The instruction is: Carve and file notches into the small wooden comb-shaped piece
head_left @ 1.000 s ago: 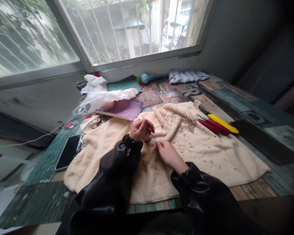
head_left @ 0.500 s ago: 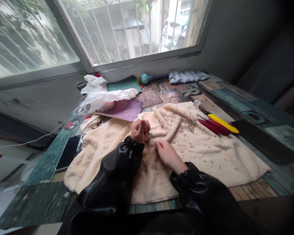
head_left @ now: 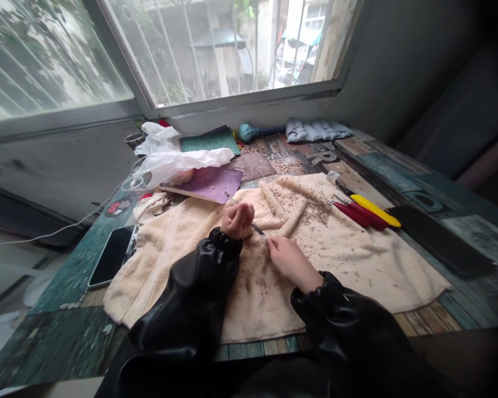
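Observation:
My left hand [head_left: 237,220] is closed in a fist above the beige towel [head_left: 340,265]. A thin grey strip [head_left: 259,230] runs between my two hands. My right hand [head_left: 288,258] pinches its near end, fingers pressed together. A slim pale tip [head_left: 228,194] sticks out beyond the far side of my left fist; it lines up with the strip, but the fingers hide whether they are one piece. Brown shavings [head_left: 317,213] lie scattered over the towel around and beyond my hands.
Red-handled pliers [head_left: 359,214] and a yellow-handled tool [head_left: 375,210] lie right on the towel's edge, beside a dark flat slab [head_left: 440,240]. A phone [head_left: 113,257] rests at left. White plastic bag [head_left: 182,163], purple sheet [head_left: 216,184] and green mat [head_left: 209,142] are at the back.
My right hand has shifted slightly right and away from my left fist, so more of the strip shows between them. The tip beyond the left fist has tilted a little leftward.

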Action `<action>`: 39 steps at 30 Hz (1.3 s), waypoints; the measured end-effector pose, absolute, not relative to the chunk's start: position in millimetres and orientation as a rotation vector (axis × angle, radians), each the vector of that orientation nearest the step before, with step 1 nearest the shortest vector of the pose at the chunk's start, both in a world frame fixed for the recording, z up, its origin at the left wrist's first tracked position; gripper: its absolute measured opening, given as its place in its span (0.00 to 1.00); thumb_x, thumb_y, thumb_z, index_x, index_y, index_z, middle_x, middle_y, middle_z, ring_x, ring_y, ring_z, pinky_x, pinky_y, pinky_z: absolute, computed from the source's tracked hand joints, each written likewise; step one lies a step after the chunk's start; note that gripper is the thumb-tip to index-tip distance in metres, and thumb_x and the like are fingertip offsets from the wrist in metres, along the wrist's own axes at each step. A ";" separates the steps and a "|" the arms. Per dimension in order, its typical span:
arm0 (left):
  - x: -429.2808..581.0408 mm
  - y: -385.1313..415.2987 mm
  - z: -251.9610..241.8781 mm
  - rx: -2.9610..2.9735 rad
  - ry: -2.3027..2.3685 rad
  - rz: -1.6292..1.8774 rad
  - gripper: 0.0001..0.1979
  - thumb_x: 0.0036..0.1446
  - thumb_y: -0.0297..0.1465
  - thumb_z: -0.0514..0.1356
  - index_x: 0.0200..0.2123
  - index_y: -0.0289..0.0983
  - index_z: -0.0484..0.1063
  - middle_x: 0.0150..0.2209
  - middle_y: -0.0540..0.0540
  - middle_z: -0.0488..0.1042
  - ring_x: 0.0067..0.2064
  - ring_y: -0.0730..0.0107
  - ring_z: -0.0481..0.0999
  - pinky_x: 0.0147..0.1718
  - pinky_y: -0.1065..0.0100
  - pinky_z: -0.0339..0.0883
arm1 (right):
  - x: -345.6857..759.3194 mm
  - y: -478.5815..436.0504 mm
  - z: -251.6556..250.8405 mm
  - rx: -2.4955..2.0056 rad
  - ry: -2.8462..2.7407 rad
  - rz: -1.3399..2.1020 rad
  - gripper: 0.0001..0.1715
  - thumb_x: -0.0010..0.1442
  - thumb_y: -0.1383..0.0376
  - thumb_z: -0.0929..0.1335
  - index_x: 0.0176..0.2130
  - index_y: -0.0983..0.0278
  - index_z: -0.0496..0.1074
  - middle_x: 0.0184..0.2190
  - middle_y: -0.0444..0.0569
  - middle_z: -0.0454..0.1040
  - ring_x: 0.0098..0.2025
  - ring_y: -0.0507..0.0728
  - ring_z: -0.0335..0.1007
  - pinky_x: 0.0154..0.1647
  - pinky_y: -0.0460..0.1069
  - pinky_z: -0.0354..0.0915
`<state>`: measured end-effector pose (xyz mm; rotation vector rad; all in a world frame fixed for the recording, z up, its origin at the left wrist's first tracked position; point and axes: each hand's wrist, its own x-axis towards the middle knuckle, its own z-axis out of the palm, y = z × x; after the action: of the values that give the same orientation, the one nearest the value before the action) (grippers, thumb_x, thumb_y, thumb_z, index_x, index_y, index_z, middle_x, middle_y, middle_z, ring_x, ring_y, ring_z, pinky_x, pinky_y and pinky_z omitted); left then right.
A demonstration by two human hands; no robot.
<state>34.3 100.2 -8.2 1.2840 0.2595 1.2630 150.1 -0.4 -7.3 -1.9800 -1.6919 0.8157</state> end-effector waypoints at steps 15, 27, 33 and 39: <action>41.6 88.2 -9.1 1.282 0.295 1.274 0.28 0.50 0.48 0.55 0.12 0.35 0.51 0.12 0.54 0.48 0.14 0.84 0.49 0.12 0.75 0.40 | 146.9 -1.7 -6.8 -1.982 -1.672 0.838 0.19 0.61 0.64 0.55 0.24 0.64 0.65 0.23 0.49 0.70 0.27 0.53 0.63 0.28 0.45 0.52; 45.6 77.8 -15.2 1.412 0.203 1.215 0.25 0.54 0.43 0.53 0.13 0.35 0.51 0.13 0.53 0.50 0.15 0.82 0.51 0.15 0.72 0.42 | 147.3 -5.7 -7.0 -1.998 -1.627 0.850 0.18 0.61 0.64 0.55 0.25 0.65 0.66 0.25 0.51 0.71 0.28 0.54 0.64 0.29 0.46 0.52; 44.4 80.3 -14.4 1.412 0.208 1.241 0.25 0.55 0.43 0.52 0.12 0.35 0.51 0.13 0.54 0.49 0.15 0.82 0.50 0.14 0.72 0.40 | 156.6 -24.1 -10.3 -1.990 -1.620 0.884 0.20 0.61 0.62 0.55 0.21 0.63 0.63 0.19 0.47 0.68 0.24 0.53 0.62 0.25 0.45 0.52; 46.6 74.7 -15.4 1.415 0.238 1.239 0.26 0.55 0.44 0.52 0.13 0.36 0.50 0.13 0.53 0.49 0.15 0.81 0.51 0.15 0.72 0.42 | 149.2 -10.7 -9.1 -1.956 -1.602 0.875 0.18 0.61 0.64 0.55 0.23 0.64 0.63 0.25 0.50 0.71 0.28 0.53 0.64 0.29 0.46 0.53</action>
<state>46.6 74.7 -15.4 1.4145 0.2378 1.2385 149.2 -10.7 -9.1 -1.9563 -1.6017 0.8745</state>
